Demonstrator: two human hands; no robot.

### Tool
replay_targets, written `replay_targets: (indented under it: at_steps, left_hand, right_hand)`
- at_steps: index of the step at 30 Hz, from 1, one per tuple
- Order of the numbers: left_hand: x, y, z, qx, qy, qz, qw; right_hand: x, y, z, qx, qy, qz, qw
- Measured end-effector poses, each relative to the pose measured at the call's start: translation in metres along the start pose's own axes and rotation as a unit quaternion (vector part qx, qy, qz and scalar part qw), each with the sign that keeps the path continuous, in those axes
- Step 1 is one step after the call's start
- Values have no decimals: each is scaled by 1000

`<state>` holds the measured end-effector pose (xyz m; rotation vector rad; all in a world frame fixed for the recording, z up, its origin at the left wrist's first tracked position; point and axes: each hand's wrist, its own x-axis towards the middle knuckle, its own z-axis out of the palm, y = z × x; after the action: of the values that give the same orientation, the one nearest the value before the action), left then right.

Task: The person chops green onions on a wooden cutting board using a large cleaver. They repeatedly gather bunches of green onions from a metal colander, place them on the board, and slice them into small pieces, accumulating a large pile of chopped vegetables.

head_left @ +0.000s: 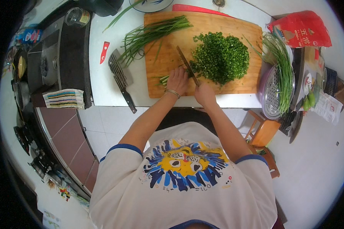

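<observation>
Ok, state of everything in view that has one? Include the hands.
Left hand: holding stalks down
Right hand: closed on knife handle
Knife: in use position, beside the pile
Pile of greens: chopped, heaped
Cutting board: flat on counter
Long greens: uncut, overhanging the board's left edge
Colander: partly covered by uncut greens
Striped towel: draped
</observation>
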<state>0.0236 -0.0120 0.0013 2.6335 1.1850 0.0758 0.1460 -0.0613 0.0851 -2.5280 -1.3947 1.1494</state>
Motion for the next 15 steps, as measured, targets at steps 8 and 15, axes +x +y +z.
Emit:
replay_targets:
  at_steps: [8,15]
  left_hand:
    - [4,0,-2,18,-33,2,999]
    - [31,18,-23,9,-112,-52,992]
  right_hand:
    - [31,2,18,3,84,-46,995]
    - [15,24,-33,141,160,-60,975]
